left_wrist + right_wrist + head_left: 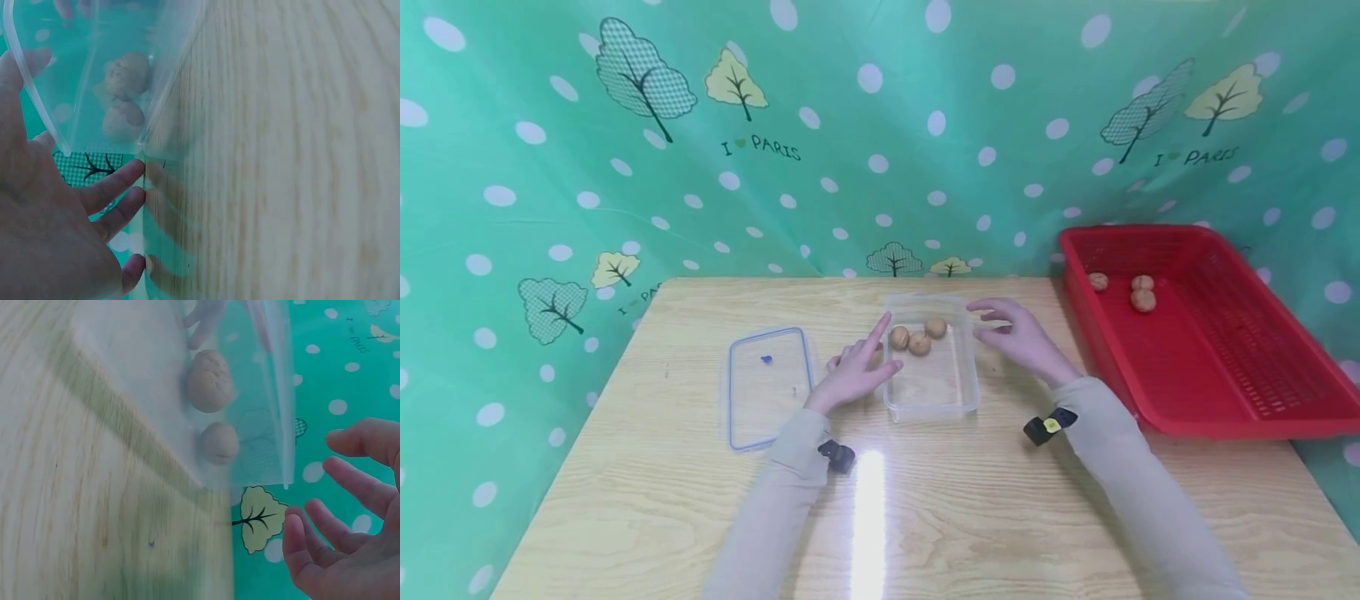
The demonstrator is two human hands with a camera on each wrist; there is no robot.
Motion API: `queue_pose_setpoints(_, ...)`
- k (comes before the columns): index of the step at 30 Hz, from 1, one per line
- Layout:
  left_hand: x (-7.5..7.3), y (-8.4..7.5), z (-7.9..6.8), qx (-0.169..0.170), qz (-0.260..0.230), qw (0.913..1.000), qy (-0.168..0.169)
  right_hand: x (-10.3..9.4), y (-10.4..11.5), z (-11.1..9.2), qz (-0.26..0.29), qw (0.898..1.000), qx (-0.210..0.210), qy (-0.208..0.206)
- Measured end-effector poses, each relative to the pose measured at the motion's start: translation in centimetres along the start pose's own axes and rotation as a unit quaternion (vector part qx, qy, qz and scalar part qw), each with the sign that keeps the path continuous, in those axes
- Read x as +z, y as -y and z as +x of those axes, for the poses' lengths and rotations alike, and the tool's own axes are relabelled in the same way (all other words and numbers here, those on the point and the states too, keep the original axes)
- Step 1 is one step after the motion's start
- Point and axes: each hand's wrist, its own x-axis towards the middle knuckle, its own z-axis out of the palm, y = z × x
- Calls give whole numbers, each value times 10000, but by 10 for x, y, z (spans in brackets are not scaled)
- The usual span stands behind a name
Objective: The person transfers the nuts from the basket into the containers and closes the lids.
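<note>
A clear plastic container (928,410) stands on the table with a few walnuts (919,342) inside, grouped toward its far end. My left hand (854,375) is at the container's left side, index finger and thumb stretched over the rim; in the left wrist view its other fingertips (135,170) reach down to the tabletop beside the wall. On the opposite side, my right hand (1017,333) hovers near the far right corner, fingers spread and loosely bent around nothing. The right wrist view shows a gap between that hand (350,531) and the container wall (284,425).
To the left lies a flat clear lid (767,417) with a blue rim and a small blue bit (767,359) on it. A large red basket (1195,375) at the right holds more walnuts (1143,300). A green patterned cloth (850,125) hangs behind the table.
</note>
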Motion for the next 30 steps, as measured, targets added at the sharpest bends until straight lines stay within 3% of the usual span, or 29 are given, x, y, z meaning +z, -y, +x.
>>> queue_pose_setpoints(12,0,0,0,5,53,10000,-10,-16,11,-19,-293,9990,-311,-100)
queue_pose_setpoints(19,1,1,1,-24,13,10000,10,-33,20,-27,-445,9986,-270,11)
queue_pose_setpoints(26,1,1,0,-9,-40,10000,12,-53,29,-33,-723,9966,-345,-205)
queue_pose_setpoints(30,0,1,0,-3,-23,10000,16,-68,33,-38,-924,9952,-180,-280)
